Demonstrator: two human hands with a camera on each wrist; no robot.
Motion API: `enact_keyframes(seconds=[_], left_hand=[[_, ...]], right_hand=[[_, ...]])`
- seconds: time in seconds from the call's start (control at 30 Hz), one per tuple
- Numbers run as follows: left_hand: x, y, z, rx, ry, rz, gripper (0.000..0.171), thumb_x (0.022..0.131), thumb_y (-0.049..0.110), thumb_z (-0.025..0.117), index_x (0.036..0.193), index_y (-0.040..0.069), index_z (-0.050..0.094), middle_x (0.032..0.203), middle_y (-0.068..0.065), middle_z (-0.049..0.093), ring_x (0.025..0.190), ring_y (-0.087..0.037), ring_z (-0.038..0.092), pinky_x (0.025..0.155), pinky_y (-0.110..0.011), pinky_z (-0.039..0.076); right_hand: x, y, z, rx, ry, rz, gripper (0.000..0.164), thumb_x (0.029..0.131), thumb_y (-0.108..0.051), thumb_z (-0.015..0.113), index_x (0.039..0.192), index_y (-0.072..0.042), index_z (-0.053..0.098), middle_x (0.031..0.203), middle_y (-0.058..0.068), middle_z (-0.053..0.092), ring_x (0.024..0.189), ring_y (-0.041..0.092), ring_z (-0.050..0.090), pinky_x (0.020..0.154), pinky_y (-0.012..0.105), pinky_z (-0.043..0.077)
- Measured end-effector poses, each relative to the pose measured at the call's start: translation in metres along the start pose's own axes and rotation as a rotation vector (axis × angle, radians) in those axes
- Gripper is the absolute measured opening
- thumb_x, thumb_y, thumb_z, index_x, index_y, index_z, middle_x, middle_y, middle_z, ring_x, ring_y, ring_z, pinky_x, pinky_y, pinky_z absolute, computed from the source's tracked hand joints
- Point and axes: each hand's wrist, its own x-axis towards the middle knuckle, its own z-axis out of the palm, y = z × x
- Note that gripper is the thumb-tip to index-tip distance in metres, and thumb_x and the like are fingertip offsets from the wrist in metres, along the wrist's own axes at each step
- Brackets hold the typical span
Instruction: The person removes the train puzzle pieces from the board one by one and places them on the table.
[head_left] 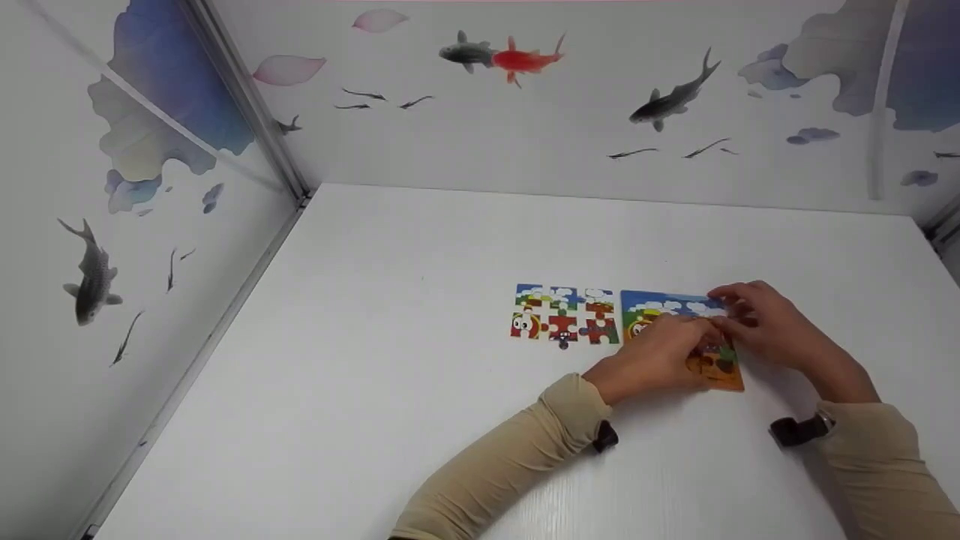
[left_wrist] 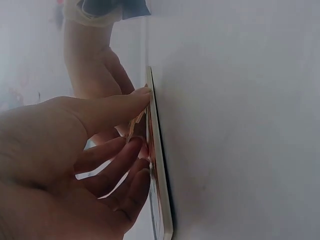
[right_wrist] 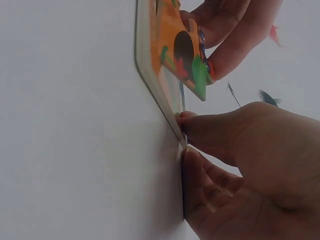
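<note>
A colourful jigsaw board (head_left: 675, 298) with a blue top and an orange bottom lies flat on the white table. My left hand (head_left: 656, 356) reaches across it and hides much of its middle. In the right wrist view, the left fingers (right_wrist: 235, 55) hold a tilted puzzle piece (right_wrist: 184, 47), orange with a green edge, above the board. The left thumb (left_wrist: 135, 100) touches the board's near edge. At the upper right corner, my right hand (head_left: 772, 326) grips the board with curled thumb and fingers.
Several loose puzzle pieces (head_left: 562, 325) lie in two rows just left of the board. White walls printed with fish (head_left: 529, 60) rise behind and on the left of the table (head_left: 360, 360). Dark straps (head_left: 799, 431) show at the cuffs.
</note>
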Motion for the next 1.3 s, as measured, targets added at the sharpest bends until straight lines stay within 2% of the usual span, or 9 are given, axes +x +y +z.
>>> enact_keyframes(seconds=[0.3,0.43,0.6,0.83,0.93,1.07,1.13,1.3], left_hand=[[0.001,0.001,0.001,0.029,0.006,0.001,0.051,0.098,0.04,0.082,0.143,0.025,0.067,0.131,0.016,0.07,0.119,0.003,0.06,0.105,-0.01,0.046],[0.003,-0.001,-0.002,0.027,0.023,0.041,0.041,0.098,0.036,0.082,0.136,0.024,0.073,0.121,0.015,0.073,0.109,0.003,0.061,0.096,-0.009,0.048],[0.002,-0.004,-0.005,-0.037,0.054,0.07,0.029,0.1,0.03,0.08,0.128,0.024,0.079,0.109,0.015,0.076,0.094,0.004,0.061,0.08,-0.009,0.048],[-0.005,-0.008,-0.013,-0.054,0.111,0.082,0.044,0.101,0.041,0.078,0.142,0.028,0.073,0.11,0.016,0.079,0.086,0.005,0.061,0.067,-0.01,0.044],[-0.011,-0.014,-0.018,-0.062,0.142,0.096,0.048,0.101,0.043,0.077,0.146,0.028,0.07,0.113,0.014,0.079,0.092,0.003,0.066,0.07,-0.008,0.045],[-0.018,-0.027,-0.026,-0.075,0.183,0.106,0.049,0.101,0.044,0.076,0.146,0.025,0.07,0.127,0.011,0.078,0.11,0.001,0.071,0.087,-0.008,0.051],[-0.021,-0.033,-0.031,-0.066,0.204,0.1,0.049,0.102,0.046,0.075,0.146,0.025,0.071,0.129,0.01,0.078,0.112,0.0,0.07,0.091,-0.009,0.051],[-0.033,-0.048,-0.042,-0.083,0.238,0.082,0.049,0.102,0.046,0.075,0.145,0.023,0.071,0.122,0.006,0.079,0.107,-0.007,0.072,0.087,-0.012,0.051]], right_hand=[[0.0,-0.001,0.0,0.006,0.0,0.004,0.047,0.108,-0.016,0.068,0.15,-0.001,0.054,0.135,0.028,0.053,0.122,0.048,0.061,0.107,0.069,0.052],[0.0,-0.001,-0.001,0.007,0.0,0.007,0.048,0.108,-0.017,0.067,0.15,-0.001,0.054,0.136,0.028,0.053,0.124,0.049,0.06,0.108,0.069,0.052],[0.0,0.0,0.0,0.004,0.001,0.002,0.048,0.109,-0.019,0.067,0.15,0.0,0.054,0.137,0.029,0.052,0.124,0.05,0.061,0.107,0.069,0.052],[-0.001,0.001,-0.001,0.003,-0.009,-0.019,0.047,0.107,-0.012,0.067,0.15,0.001,0.053,0.137,0.031,0.051,0.123,0.051,0.06,0.107,0.069,0.052],[-0.001,0.002,-0.001,-0.004,0.0,-0.03,0.045,0.106,-0.01,0.068,0.148,0.001,0.055,0.134,0.03,0.053,0.121,0.05,0.061,0.106,0.069,0.052],[-0.001,0.001,0.0,-0.001,0.006,-0.031,0.044,0.107,-0.01,0.067,0.148,0.002,0.055,0.133,0.029,0.053,0.12,0.048,0.062,0.106,0.068,0.053],[-0.001,0.0,0.0,0.009,0.007,-0.025,0.045,0.108,-0.012,0.066,0.148,0.002,0.055,0.134,0.029,0.053,0.121,0.047,0.062,0.106,0.068,0.053],[0.0,-0.001,0.0,0.021,-0.002,0.004,0.049,0.109,-0.023,0.067,0.15,0.001,0.055,0.135,0.028,0.052,0.123,0.048,0.059,0.108,0.069,0.051]])
